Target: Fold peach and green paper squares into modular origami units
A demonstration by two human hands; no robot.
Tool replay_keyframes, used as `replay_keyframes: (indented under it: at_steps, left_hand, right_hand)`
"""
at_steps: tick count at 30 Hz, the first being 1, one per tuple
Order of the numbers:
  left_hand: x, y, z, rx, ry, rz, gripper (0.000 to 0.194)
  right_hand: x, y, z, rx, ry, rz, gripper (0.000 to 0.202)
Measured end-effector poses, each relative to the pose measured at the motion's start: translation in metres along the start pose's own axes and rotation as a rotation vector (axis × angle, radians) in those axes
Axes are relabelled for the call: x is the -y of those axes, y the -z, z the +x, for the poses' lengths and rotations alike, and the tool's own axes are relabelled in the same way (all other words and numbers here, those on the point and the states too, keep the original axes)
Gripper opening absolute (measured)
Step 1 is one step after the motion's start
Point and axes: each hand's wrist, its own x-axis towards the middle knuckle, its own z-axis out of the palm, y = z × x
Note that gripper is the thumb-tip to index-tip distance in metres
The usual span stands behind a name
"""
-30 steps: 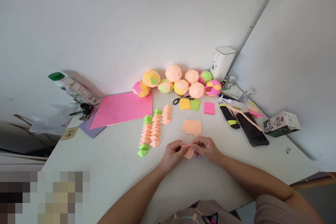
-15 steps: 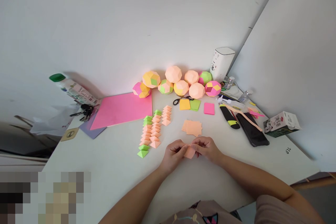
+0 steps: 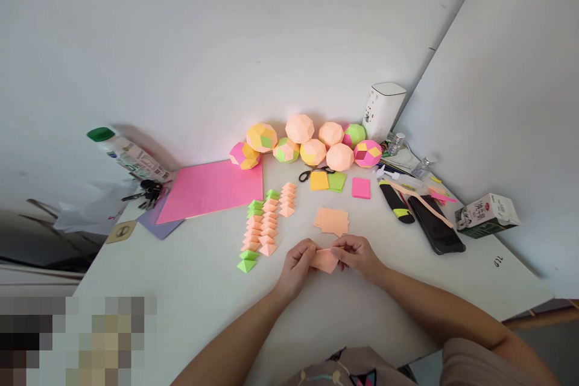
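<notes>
Though thin, pointed peach paper point(image 3: 325, 260) in the pinched grip of left hand point(image 3: 297, 266) and right hand point(image 3: 360, 257).

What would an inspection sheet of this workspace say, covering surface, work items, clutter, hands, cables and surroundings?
Surface: white tabletop, black marks near its right edge.
Job's things: peach paper in both hands; peach sheets just beyond; folded pieces in three rows to the left; paper balls at the back.
Clutter: phone with a peach strip across it; carton at right; keys at left.
Grippers: bare hands; left hand and right hand grip the paper's opposite sides.
Cables: possibly a thin white cord by the small glass jars; its ends are unclear.
Surroundings: pale wall behind; lower-left corner pixelated, unreadable.
</notes>
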Motion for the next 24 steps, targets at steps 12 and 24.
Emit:
replay_keyframes:
  at_steps: [12, 24]
  left_hand:
    - [0.000, -0.007, -0.001, 0.061, 0.045, -0.149, 0.019]
    - [0.001, -0.009, 0.000, 0.003, -0.005, 0.056, 0.010]
  right_hand:
    - [-0.004, 0.000, 0.001, 0.032, 0.016, -0.012, 0.023]
    - [-0.007, -0.002, -0.001, 0.082, 0.036, -0.050, 0.020]
